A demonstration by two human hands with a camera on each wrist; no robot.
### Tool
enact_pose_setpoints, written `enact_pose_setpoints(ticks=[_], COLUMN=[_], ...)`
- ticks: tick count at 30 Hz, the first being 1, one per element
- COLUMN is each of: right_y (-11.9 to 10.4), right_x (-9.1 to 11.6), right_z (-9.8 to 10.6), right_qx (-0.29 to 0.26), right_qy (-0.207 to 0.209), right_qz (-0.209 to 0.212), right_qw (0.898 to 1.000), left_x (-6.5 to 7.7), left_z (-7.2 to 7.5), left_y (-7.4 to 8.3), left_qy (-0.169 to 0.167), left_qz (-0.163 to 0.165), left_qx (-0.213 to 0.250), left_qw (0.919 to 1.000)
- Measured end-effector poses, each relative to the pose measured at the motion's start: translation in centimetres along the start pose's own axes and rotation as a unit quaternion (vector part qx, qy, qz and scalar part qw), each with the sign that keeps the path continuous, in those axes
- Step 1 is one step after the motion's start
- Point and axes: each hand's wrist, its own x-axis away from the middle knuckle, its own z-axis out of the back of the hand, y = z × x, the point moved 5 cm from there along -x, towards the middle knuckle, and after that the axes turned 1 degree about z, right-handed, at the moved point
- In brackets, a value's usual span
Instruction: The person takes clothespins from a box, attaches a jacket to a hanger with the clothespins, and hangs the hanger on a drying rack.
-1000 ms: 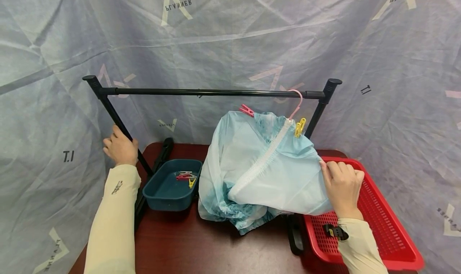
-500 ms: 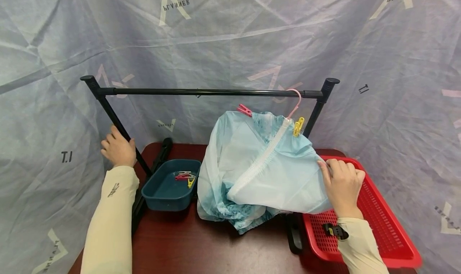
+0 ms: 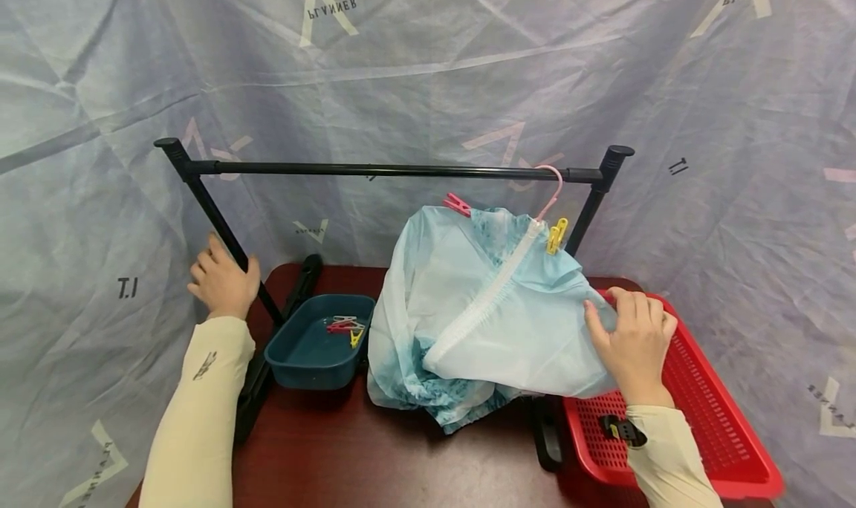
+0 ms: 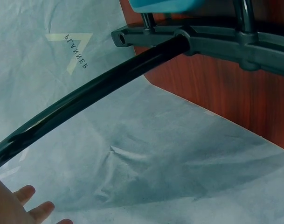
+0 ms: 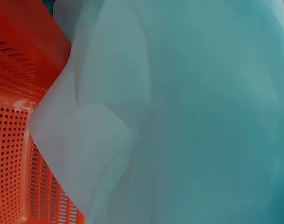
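A thin light-blue and white garment (image 3: 495,300) with a white gathered strip hangs by a pink hanger (image 3: 552,192) from the black rack's bar (image 3: 374,170). A pink clothespin (image 3: 458,204) and a yellow clothespin (image 3: 556,236) sit on its upper edge. My right hand (image 3: 635,344) is at the garment's right side, thumb spread away from the fingers. In the right wrist view the cloth (image 5: 193,112) fills most of the picture, and no fingers show. My left hand (image 3: 226,284) is beside the rack's left post (image 3: 217,218), fingers spread, as the left wrist view (image 4: 30,203) also shows at its corner.
A dark-blue tub (image 3: 310,374) with several clothespins (image 3: 345,326) stands on the brown table (image 3: 374,463), left of the garment. The red perforated basket (image 3: 722,419) lies under and beside my right forearm. Black rack feet (image 3: 547,434) run along the table.
My right thumb and fingers have spread apart at the garment's edge. My left hand's fingers have loosened and spread by the post. The garment has barely moved.
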Motion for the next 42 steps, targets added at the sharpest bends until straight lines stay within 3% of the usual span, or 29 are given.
enact_pose_setpoints(ticks=[15,24,33,42], right_y=[-0.8,-1.8,-2.9,-4.2], right_x=[0.5,0.8,1.5,2.2], right_z=[0.0,-0.3,-0.7,-1.4], right_qx=[-0.005,-0.008,-0.006,-0.019], right_qy=[-0.007,-0.008,-0.063,-0.139], right_qz=[0.015,0.033,0.026,0.031], right_qw=[1.0,0.999,0.998,0.99], left_x=[2.1,3.4,5.1,7.5], left_z=[-0.5,-1.4,-2.1,-3.1], left_y=[0.0,0.6,2.6,5.9], left_qy=[-0.044,-0.084,-0.09,-0.12], left_qz=[-0.044,-0.044,-0.089,-0.146], left_qx=[-0.013,-0.033,-0.028,-0.03], left_qw=[0.998,0.995,0.9915,0.9816])
